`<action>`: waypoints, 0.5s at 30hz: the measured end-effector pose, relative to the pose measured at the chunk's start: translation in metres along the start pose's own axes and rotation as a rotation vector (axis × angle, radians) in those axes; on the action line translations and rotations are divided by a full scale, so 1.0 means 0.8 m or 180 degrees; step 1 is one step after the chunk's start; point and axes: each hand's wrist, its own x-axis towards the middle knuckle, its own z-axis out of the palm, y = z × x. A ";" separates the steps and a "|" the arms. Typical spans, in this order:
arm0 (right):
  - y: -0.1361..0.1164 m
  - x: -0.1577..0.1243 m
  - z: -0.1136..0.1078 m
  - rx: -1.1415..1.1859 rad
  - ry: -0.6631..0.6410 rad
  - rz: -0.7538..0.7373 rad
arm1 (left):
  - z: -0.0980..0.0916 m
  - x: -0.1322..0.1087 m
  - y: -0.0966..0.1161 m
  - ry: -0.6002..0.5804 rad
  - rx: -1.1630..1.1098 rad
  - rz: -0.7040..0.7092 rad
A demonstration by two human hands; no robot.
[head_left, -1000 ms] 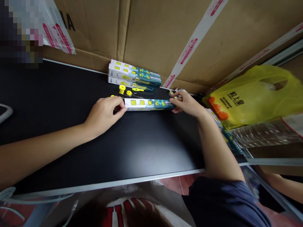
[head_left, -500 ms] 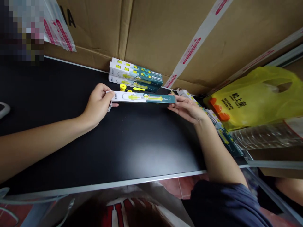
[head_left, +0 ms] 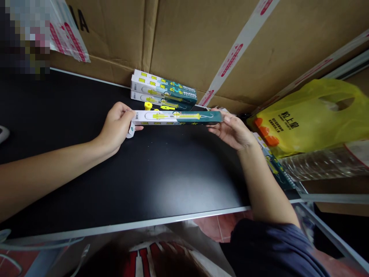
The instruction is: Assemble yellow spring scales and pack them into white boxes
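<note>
A long, slim white-and-green box (head_left: 178, 116) with a yellow hook spring scale printed on it is held level above the black table. My left hand (head_left: 117, 125) pinches its left end, where a white flap (head_left: 130, 130) hangs out below the thumb. At the right end, my right hand (head_left: 230, 129) has its thumb on the box and its fingers beneath. Just behind the box lie small yellow plastic parts (head_left: 148, 105), partly covered by it. Beyond them, matching boxes (head_left: 164, 91) are stacked against the cardboard.
More such boxes (head_left: 272, 161) line the table's right side, partly behind my right arm. A yellow plastic bag (head_left: 311, 115) with orange items rests over clear plastic packaging (head_left: 319, 163). A large cardboard box (head_left: 201, 42) walls off the back. A white object (head_left: 3, 134) sits at the left edge.
The box has tipped so a second printed long side now shows. My right thumb has come onto its right end, where the fingers were beside it before.
</note>
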 end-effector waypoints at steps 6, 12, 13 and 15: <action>0.011 0.005 0.013 -0.0169 0.0194 -0.0140 | -0.003 0.002 0.001 -0.0106 0.0047 -0.0077; 0.021 0.007 0.026 -0.0494 0.0161 -0.0386 | 0.001 -0.002 0.008 -0.0117 -0.0165 -0.0164; 0.020 0.005 0.024 -0.0502 0.0082 -0.0388 | 0.001 -0.003 0.007 -0.0127 -0.0124 -0.0141; 0.015 0.001 0.016 -0.0522 -0.0070 -0.0357 | 0.000 -0.002 0.004 -0.0134 0.0014 0.0079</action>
